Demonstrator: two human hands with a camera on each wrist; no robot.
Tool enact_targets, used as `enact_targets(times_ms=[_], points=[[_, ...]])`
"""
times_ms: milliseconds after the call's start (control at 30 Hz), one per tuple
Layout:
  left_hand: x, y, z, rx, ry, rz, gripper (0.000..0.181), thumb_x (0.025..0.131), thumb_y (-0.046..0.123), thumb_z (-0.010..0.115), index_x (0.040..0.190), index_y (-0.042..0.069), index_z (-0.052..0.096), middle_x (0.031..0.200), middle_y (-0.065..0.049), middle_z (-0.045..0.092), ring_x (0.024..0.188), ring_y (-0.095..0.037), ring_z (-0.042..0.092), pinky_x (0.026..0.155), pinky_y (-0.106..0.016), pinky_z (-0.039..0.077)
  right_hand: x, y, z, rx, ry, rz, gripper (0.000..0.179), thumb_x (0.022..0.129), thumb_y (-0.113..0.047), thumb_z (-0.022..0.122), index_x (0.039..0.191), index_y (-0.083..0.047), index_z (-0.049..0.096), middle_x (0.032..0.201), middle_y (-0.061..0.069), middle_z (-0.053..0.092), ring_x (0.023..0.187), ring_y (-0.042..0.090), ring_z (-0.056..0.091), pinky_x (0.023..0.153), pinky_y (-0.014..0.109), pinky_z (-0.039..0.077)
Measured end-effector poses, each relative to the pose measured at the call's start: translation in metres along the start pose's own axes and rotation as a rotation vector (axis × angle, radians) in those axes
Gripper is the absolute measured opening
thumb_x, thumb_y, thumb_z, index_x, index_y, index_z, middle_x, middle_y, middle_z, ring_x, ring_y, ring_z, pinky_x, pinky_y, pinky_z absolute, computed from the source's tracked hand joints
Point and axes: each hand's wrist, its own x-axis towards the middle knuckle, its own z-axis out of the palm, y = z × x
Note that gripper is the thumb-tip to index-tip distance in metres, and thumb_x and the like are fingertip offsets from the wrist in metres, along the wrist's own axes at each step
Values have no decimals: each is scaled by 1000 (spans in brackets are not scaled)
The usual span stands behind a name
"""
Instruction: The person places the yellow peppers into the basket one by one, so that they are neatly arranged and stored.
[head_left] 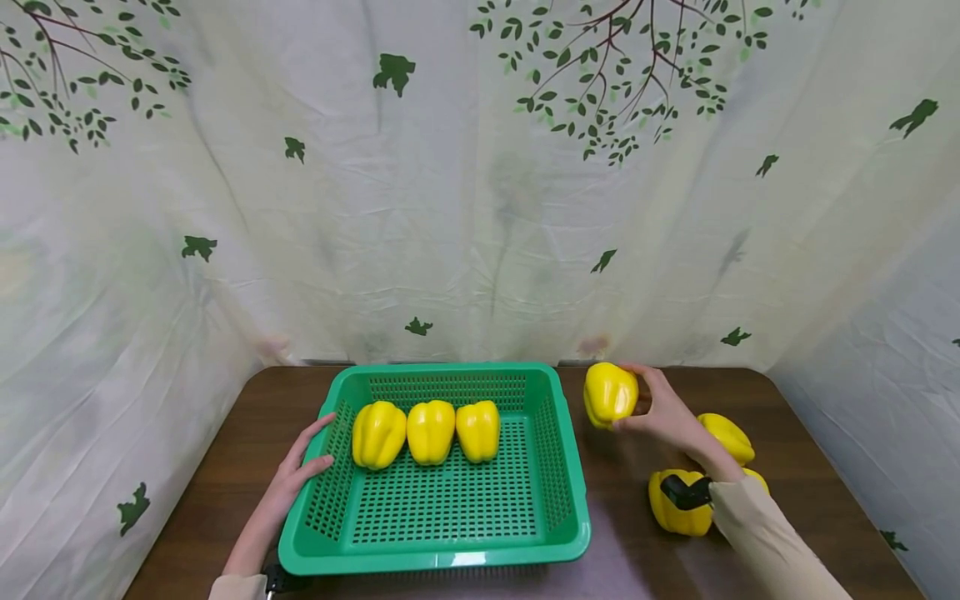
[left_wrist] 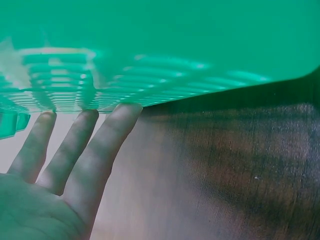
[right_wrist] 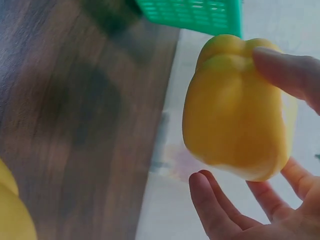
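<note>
A green perforated basket (head_left: 450,558) stands on the brown table, with a row of three yellow bell peppers (head_left: 431,433) toward its back left. My left hand (head_left: 288,475) rests at the basket's left side, thumb and a finger over the rim; in the left wrist view its straight fingers (left_wrist: 102,145) touch the outer wall. To the right of the basket, my right hand (head_left: 663,412) holds another yellow bell pepper (head_left: 609,395) up above the table, thumb on one side and fingers on the other. The right wrist view shows this pepper (right_wrist: 235,115) close up.
More yellow bell peppers lie on the table's right side, one behind (head_left: 726,438) and one nearer (head_left: 678,504), partly hidden by my right forearm and its black wrist strap. A pale curtain (head_left: 450,208) with leaf prints hangs right behind the table (head_left: 817,500).
</note>
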Motion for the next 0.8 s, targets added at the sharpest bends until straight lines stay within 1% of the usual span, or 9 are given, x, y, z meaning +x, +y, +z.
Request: enact_targets(times_ms=[100,233,400,533,800], points=[[0,0,0,9,3,-1,52,101,10,42,150,18,25,148,-19,17,104,-2,53,77,-30,52,-1,-6,-1,-8,3,-21,87,74,-10,82,143,-1,29,131,22,29,111,43,51,85,43,51],[-1,1,0,14,6,-5,52,101,11,42,150,18,25,148,-19,16,104,-2,53,77,-31,52,0,-14,0,-10,4,-27,86,75,-12,81,144,-2,30,131,23,29,113,45,49,86,45,50],[-1,1,0,11,5,-12,52,101,11,42,150,18,24,149,-21,16,104,-4,53,77,-32,52,0,-29,2,7,-1,-41,86,75,-9,81,144,-3,30,134,25,26,114,48,48,87,49,49],[-1,0,0,9,4,-7,52,101,11,42,150,18,25,148,-20,17,104,-4,54,77,-32,53,0,-41,7,22,-12,-52,86,74,-6,81,143,-3,30,135,25,25,114,48,47,87,47,49],[-1,1,1,9,5,3,52,101,10,42,150,18,25,147,-19,17,103,-4,54,76,-31,53,1,-55,19,72,-68,-92,86,74,-7,81,144,-6,31,135,20,26,118,45,44,88,41,50]])
